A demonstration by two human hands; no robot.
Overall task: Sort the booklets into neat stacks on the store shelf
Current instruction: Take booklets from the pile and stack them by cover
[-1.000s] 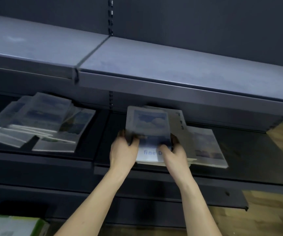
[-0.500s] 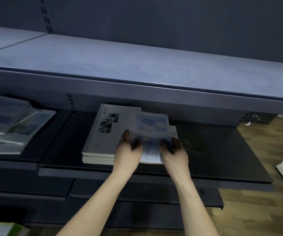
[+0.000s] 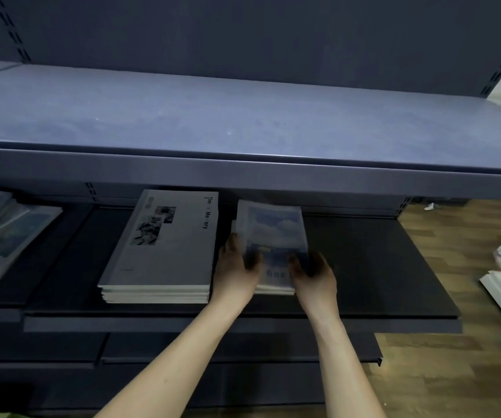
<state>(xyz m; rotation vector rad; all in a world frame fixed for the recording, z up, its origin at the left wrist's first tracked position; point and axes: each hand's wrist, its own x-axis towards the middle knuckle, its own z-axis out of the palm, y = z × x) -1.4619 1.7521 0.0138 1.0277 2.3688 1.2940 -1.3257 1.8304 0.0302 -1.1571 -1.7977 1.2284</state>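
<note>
Dark store shelf (image 3: 378, 285) under a grey upper shelf (image 3: 243, 122), wood floor (image 3: 442, 372) lower right, grey stack (image 3: 164, 251) at centre, blue booklets (image 3: 273, 233) just right of it, left hand (image 3: 237, 270) and right hand (image 3: 314, 274) gripping their near edge, loose booklets (image 3: 5, 233) at left edge

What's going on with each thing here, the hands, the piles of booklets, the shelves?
Left hand: grips the cloud-cover stack's left edge.
Right hand: grips its right edge.
Cloud-cover stack: held by both hands, low on the dark shelf, blurred.
Grey booklet stack: squared, lying flat beside it.
Loose booklets: untidy, fanned out at far left.
Dark shelf: bare on its right part.
Upper shelf: nothing on it.
</note>
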